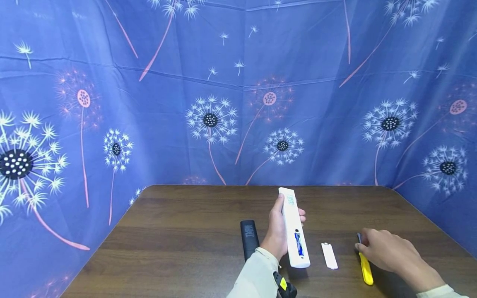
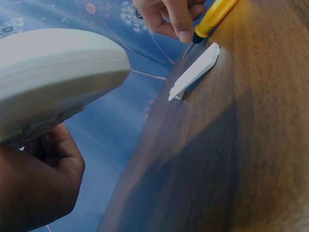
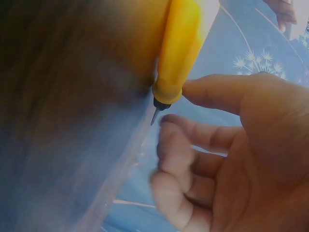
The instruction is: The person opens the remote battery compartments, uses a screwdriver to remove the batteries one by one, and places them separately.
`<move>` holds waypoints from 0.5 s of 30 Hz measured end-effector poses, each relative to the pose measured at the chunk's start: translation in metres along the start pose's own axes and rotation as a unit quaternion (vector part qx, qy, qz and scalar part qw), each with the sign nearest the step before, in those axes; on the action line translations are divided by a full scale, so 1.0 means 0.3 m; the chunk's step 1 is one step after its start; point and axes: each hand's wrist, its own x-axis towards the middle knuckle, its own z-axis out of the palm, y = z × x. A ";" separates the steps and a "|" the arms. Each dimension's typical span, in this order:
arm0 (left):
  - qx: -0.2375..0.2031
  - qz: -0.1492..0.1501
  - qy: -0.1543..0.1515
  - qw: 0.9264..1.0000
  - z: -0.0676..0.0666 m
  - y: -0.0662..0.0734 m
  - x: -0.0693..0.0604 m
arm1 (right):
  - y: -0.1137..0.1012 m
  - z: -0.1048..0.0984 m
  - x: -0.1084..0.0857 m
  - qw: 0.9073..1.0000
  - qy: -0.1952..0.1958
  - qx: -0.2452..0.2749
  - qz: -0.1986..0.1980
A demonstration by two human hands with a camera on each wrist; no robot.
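My left hand point(image 1: 277, 234) grips a white remote control point(image 1: 289, 219), its back turned up and tilted above the table. The remote's battery compartment is uncovered, and a blue battery point(image 1: 299, 245) shows inside. To its right a white battery cover point(image 1: 329, 255) lies on the table. My right hand point(image 1: 391, 250) is at a screwdriver point(image 1: 366, 270) with a yellow handle, which lies on the table. In the right wrist view the thumb is against the handle point(image 3: 178, 48), while the loosely bent fingers point(image 3: 174, 150) stand apart from the shaft.
A black remote control point(image 1: 249, 236) lies on the wooden table point(image 1: 167, 248), left of my left hand and partly behind the sleeve. Blue cloth point(image 1: 242, 49) with dandelion prints hangs behind the table and along both sides.
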 end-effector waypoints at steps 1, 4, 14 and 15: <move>0.002 0.001 -0.001 1.000 0.000 0.001 0.000 | 0.001 0.002 0.000 1.000 -0.006 0.000 0.001; 0.011 0.003 -0.005 1.000 -0.001 0.004 0.003 | -0.001 0.009 0.000 1.000 -0.018 0.001 0.003; 0.029 -0.003 0.000 1.000 -0.009 0.003 0.007 | -0.034 0.026 -0.011 0.999 -0.034 0.010 0.012; 0.031 -0.002 -0.001 1.000 -0.010 0.004 0.008 | -0.035 0.024 -0.011 0.999 -0.037 0.010 0.012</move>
